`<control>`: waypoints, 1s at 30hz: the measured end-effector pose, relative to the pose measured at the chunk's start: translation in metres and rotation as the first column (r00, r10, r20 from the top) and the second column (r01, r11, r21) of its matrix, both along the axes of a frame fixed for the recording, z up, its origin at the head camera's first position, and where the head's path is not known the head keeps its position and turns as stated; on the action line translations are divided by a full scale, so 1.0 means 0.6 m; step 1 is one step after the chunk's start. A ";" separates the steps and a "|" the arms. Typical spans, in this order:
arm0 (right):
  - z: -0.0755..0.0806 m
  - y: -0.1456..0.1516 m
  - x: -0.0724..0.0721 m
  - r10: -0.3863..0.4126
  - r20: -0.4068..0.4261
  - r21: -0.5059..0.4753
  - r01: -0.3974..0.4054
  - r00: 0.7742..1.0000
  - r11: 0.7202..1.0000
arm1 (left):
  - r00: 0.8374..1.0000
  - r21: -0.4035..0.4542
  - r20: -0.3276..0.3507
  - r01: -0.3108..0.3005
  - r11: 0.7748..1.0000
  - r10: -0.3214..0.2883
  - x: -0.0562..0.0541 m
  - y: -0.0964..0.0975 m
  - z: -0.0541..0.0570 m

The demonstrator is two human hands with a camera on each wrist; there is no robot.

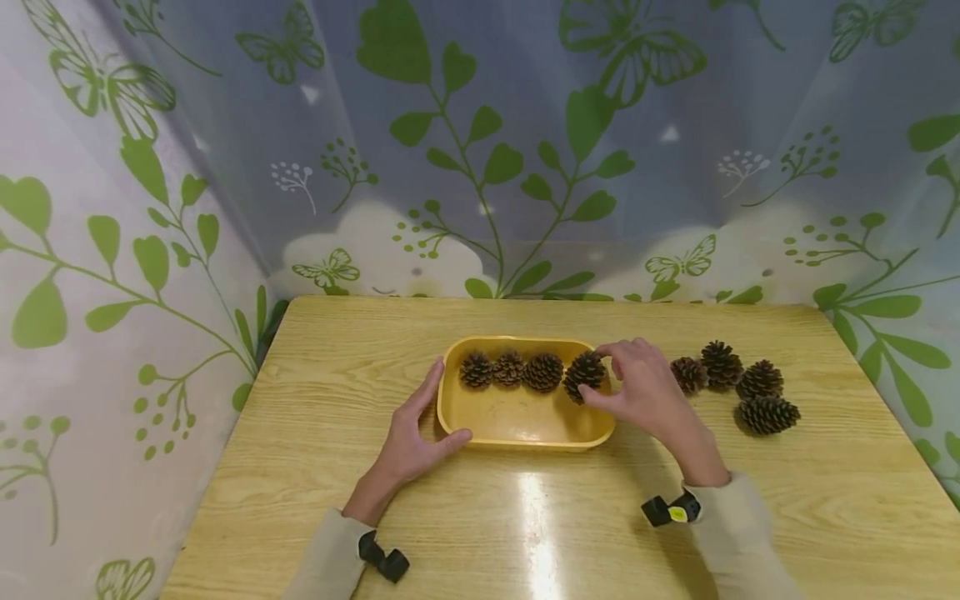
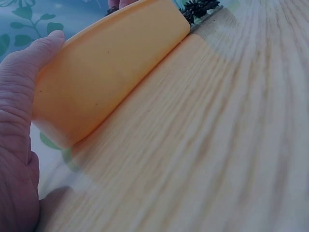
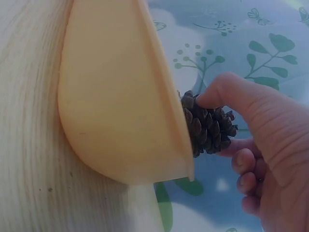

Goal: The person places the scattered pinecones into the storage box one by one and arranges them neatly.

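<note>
My right hand (image 1: 647, 390) pinches a brown pine cone (image 1: 584, 375) between thumb and fingers at the right end of a yellow oblong plastic tub (image 1: 525, 443). In the right wrist view that pine cone (image 3: 207, 126) shows partly above the tub's rim, its lower part hidden by the wall. Three more pine cones (image 1: 508, 368) stand in a row along the tub's far side, left of the held one. Against the tub's left end rests my left hand (image 1: 411, 437), fingers extended along the outside. Its thumb (image 2: 41, 52) lies against the outer wall, tip near the rim.
Several loose pine cones (image 1: 760, 380) lie in a cluster on the wooden table (image 1: 337, 350), right of the tub. A patterned curtain (image 1: 480, 167) with green leaves and butterflies hangs behind the table's far edge. Both sleeved wrists wear small black devices.
</note>
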State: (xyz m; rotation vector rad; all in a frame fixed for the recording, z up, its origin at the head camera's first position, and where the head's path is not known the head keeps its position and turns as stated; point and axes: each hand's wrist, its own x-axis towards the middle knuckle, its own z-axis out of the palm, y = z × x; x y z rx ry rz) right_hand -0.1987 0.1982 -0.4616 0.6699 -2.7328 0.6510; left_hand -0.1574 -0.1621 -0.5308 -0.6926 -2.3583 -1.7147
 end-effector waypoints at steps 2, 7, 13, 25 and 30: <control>-0.003 -0.001 -0.002 0.001 0.010 0.009 -0.001 1.000 1.000 | 1.000 -0.006 0.001 0.001 1.000 -0.001 0.005 0.001 0.012; -0.010 -0.002 -0.007 0.001 0.022 0.035 -0.002 1.000 0.999 | 1.000 -0.009 0.000 0.005 1.000 -0.005 0.007 0.001 0.020; -0.019 -0.001 -0.014 -0.001 0.023 0.056 0.000 1.000 0.998 | 1.000 0.003 0.007 0.010 1.000 -0.010 0.006 0.002 0.017; -0.026 -0.002 -0.022 0.002 0.032 0.076 -0.005 0.999 0.997 | 1.000 0.001 0.016 0.007 1.000 -0.007 0.006 0.002 0.019; -0.025 -0.002 -0.025 -0.003 0.058 0.104 -0.003 0.998 0.995 | 1.000 -0.003 0.017 0.009 1.000 -0.009 0.006 0.001 0.020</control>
